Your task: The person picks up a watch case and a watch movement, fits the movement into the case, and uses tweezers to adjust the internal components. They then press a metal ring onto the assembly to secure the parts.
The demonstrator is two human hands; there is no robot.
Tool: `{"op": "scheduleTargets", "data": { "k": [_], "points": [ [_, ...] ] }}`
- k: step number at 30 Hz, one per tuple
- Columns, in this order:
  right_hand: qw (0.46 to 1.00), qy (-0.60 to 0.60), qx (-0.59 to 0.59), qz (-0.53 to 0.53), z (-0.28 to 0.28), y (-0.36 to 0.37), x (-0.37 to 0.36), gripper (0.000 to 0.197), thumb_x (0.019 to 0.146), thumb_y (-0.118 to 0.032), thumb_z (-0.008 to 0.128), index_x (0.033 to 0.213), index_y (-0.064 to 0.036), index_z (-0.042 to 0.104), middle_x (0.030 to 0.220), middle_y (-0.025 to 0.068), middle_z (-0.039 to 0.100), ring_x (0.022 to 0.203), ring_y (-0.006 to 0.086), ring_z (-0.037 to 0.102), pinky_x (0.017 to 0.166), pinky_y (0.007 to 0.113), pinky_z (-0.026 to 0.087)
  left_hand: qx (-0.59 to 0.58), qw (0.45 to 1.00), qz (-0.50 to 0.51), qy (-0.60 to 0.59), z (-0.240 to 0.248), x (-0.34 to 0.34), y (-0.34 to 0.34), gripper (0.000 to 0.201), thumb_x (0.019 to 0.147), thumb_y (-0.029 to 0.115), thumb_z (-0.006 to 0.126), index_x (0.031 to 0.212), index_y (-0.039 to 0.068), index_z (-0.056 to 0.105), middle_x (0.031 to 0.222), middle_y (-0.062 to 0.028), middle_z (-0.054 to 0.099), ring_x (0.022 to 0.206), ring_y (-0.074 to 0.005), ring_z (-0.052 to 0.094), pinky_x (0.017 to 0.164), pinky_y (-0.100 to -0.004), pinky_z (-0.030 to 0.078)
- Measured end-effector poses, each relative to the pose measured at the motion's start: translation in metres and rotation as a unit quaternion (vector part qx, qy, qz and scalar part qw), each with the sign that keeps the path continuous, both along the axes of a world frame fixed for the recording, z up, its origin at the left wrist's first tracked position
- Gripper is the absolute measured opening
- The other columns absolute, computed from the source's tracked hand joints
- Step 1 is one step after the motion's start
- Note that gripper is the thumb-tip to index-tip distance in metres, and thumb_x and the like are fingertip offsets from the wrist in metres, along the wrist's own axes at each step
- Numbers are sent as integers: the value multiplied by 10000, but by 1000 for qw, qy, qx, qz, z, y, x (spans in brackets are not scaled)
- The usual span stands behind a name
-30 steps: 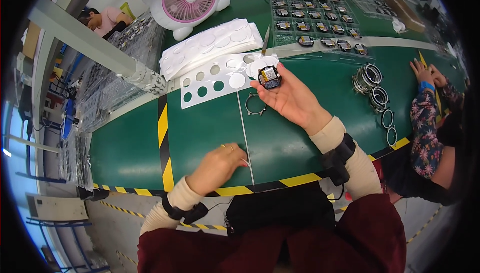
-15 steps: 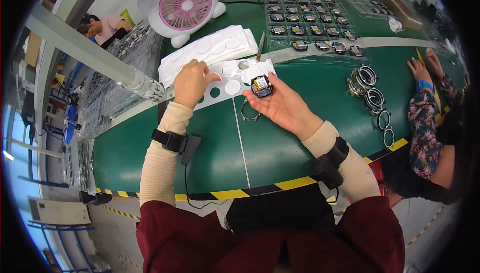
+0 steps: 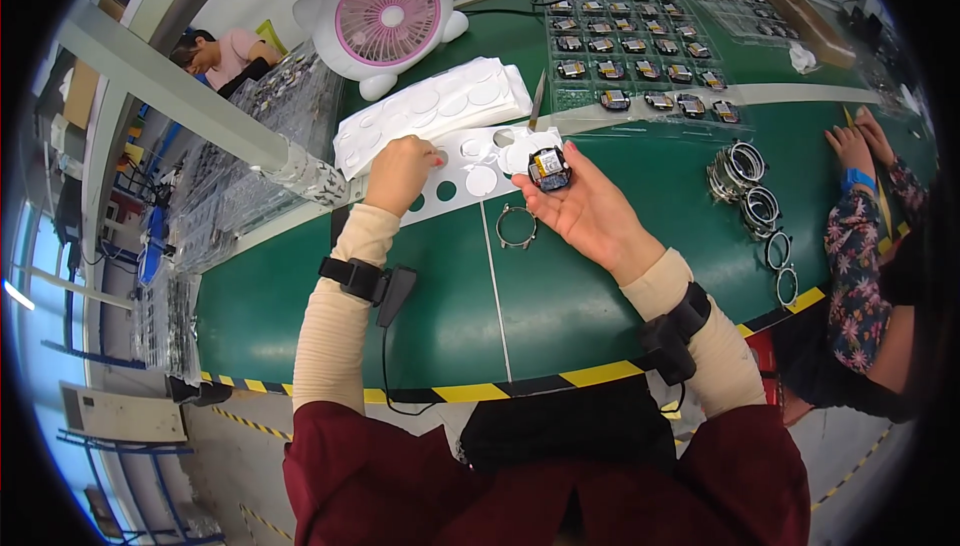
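In the palm and fingertips of my right hand [image 3: 595,208] rests a dark round watch module [image 3: 550,168], its face with a pale label turned up. My left hand [image 3: 400,174] bends over the left part of a white perforated sticker sheet [image 3: 432,208]. Thumb and fingers there are pinched together, and whatever lies between them is hidden. Round white discs [image 3: 481,181] are still on the sheet, beside cut-out holes showing green. A thin metal watch case ring [image 3: 499,230] lies on the green table just below the sheet, between my hands.
Behind the sheet lies a pile of white sticker sheets [image 3: 440,111], with a pink-and-white fan [image 3: 392,16] beyond. Tweezers [image 3: 538,104] lie beside a clear tray [image 3: 585,96] of watch modules. Metal case rings [image 3: 760,208] stand at right, near a co-worker's hands [image 3: 855,149].
The whole view has shifted slightly, so things sit further right. My left hand has turned and lowered onto the sheet, its fingers drawn in. My right hand keeps the module.
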State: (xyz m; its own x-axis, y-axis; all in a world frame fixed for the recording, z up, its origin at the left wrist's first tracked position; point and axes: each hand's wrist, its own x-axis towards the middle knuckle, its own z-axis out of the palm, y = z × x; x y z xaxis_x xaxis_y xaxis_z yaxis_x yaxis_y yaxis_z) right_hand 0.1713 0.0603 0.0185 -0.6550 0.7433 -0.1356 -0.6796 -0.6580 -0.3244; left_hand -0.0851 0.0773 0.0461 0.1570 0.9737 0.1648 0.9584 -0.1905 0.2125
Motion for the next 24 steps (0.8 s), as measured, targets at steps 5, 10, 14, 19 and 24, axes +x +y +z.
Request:
{"op": "scheduleTargets", "data": {
  "k": [5, 10, 14, 19, 24],
  "points": [
    [1000, -4, 3, 1, 1, -1, 0, 397, 926, -291, 458, 1196, -5, 404, 1087, 218, 525, 907, 234, 584, 743, 324, 506, 13, 999, 17, 24, -10, -9, 0, 315, 716, -24, 542, 1016, 31, 620, 916, -202, 602, 823, -354, 581, 712, -384, 469],
    [1000, -15, 5, 2, 0, 0, -2, 390, 925, -288, 460, 1195, -11, 413, 1083, 217, 533, 889, 225, 586, 737, 317, 506, 87, 994, -33, -60, -13, -21, 0, 347, 719, 28, 577, 1064, 53, 603, 977, -196, 588, 866, -338, 578, 722, -379, 462],
    [1000, -21, 8, 17, -1, 0, -1, 390, 923, -290, 464, 1198, -18, 417, 1074, 221, 543, 860, 211, 588, 731, 308, 505, 45, 998, 30, -35, 4, -20, -3, 284, 737, 80, 598, 1019, 52, 630, 873, -175, 619, 794, -325, 598, 693, -379, 471],
    [999, -35, 9, 14, -2, 0, -2, 395, 921, -296, 468, 1199, -20, 420, 1062, 227, 552, 833, 197, 588, 725, 299, 505, 19, 995, 93, -6, 3, -13, -10, 192, 763, 148, 610, 916, 46, 666, 738, -148, 632, 691, -314, 604, 654, -378, 474],
    [999, -42, 9, 13, -1, -1, -2, 392, 920, -297, 471, 1194, -21, 424, 1052, 223, 558, 827, 194, 588, 724, 297, 504, 17, 991, 85, -99, 0, -9, -13, 194, 780, 215, 614, 822, 37, 679, 660, -134, 625, 615, -304, 595, 609, -372, 470]
  ]
}}
